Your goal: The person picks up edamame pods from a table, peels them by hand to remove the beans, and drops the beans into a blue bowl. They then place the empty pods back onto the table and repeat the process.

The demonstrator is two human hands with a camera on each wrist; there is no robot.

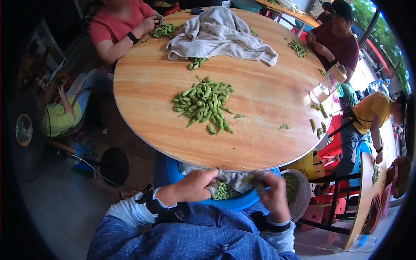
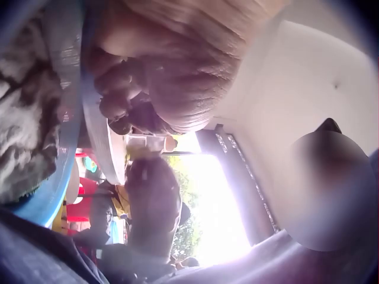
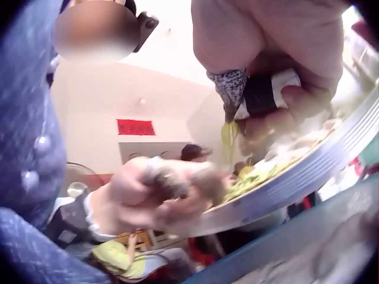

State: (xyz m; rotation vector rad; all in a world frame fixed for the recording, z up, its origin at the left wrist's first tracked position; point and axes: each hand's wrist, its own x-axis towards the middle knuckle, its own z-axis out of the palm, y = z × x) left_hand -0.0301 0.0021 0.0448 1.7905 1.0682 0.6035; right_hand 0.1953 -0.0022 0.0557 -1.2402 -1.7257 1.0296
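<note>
Both hands work just below the near edge of the round wooden table, over a blue basin of edamame pods. My left hand is curled, and its fingertips pinch the grey patterned cloth that lies over the basin. My right hand pinches a green pod. In the right wrist view that pod hangs from the right hand's fingers, with the left hand fisted beyond. The left wrist view shows the left hand's curled fingers and the blurred right hand.
A heap of pods lies mid-table, with a grey towel behind it and loose pods at the right edge. Two people sit at the far side. A white basket stands at my right, and a fan at the left.
</note>
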